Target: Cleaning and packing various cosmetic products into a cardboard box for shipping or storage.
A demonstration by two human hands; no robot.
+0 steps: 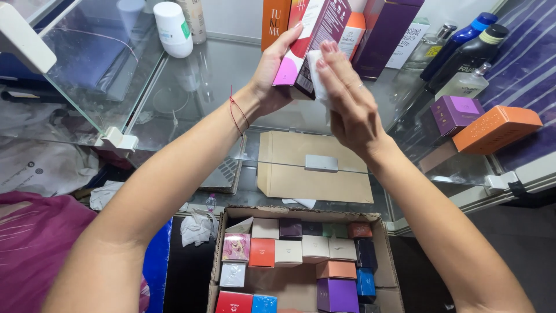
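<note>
- I see a tall maroon and pink box (313,43) held up over the glass tabletop (231,81), tilted, its top running out of the frame.
- My left hand (272,72) grips the box from the left side, fingers (289,36) curled around its front edge and closed on it.
- My right hand (347,98) presses a white cloth (317,72) against the box's right face; its fingers (330,58) lie flat and close together on the cloth.
- A thin red string bracelet (236,113) sits on my left wrist.
- Just behind the box stand an orange box (275,20) and a dark purple box (388,32), both upright on the tabletop.
- To the right, a blue bottle (460,40) and a dark bottle (472,55) lean together, with a small purple box (457,113) and an orange box lying flat (497,128) near them.
- To the left, a white roll-on bottle (174,29) stands near a glass partition (104,52).
- Through the glass I can see a brown envelope (289,174) on the shelf below.
- On the floor beneath my arms, an open cardboard carton (217,255) holds many small boxes in pink, red, white, purple, blue and orange.
- A magenta plastic bag (35,243) lies at the lower left.
</note>
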